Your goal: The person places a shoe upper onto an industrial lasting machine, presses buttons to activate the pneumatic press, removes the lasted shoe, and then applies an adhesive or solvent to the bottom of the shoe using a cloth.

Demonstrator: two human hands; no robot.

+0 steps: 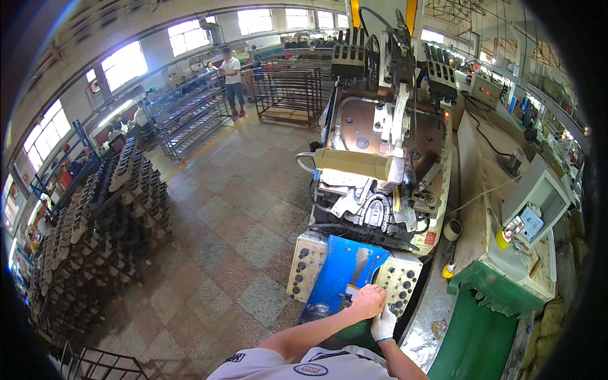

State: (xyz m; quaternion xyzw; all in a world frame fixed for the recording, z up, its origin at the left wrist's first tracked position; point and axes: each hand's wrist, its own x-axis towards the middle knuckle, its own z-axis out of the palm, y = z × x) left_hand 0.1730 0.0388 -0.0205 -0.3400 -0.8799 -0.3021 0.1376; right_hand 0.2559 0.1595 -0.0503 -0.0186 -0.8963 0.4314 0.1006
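Observation:
My left hand is bare, its fingers curled together over the blue sloping tray at the front of a machine. Whatever lies inside its grip is hidden. Right against it is my right hand, in a white knit glove. The two hands touch, and the right fingers are mostly hidden. Beside them sits a cream control panel with several dark knobs. A small orange-and-white object lies on the tray close to my left wrist. Beyond the tray stands the machine's metal clamp head, lit by a lamp housing.
A second knob panel flanks the tray on the left. To my right are a green-lined chute, a grey open box and a small cup. Racks of shoes fill the left. A person stands near metal racks.

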